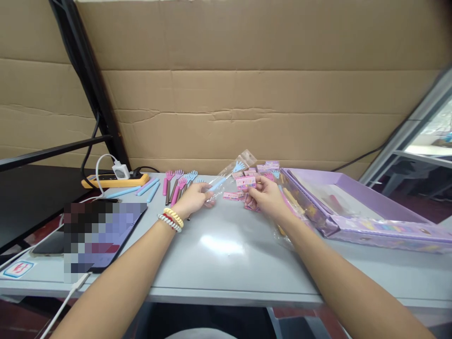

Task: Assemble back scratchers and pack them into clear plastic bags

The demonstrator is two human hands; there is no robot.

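Note:
My left hand (195, 197) is closed on the lower end of a clear plastic sleeve with a light-blue back scratcher (218, 184) inside. The scratcher's claw points up and to the right. Between the thumb and fingers of my right hand (265, 195) is a small pink printed card label (246, 182), just beside the sleeve. More pink labels (267, 166) lie in a loose pile around and behind that hand. Several pink, purple and blue back scratchers (175, 186) lie behind my left hand. Bagged scratchers (294, 202) sit partly hidden under my right forearm.
At the right stands an open purple box (381, 233). On the left are a tablet (116, 235), a yellow power strip (106, 181) with a white charger, cables, and several blue and purple sticks (153, 191). Cardboard (264, 94) walls the back; a black metal frame (95, 94) rises at left.

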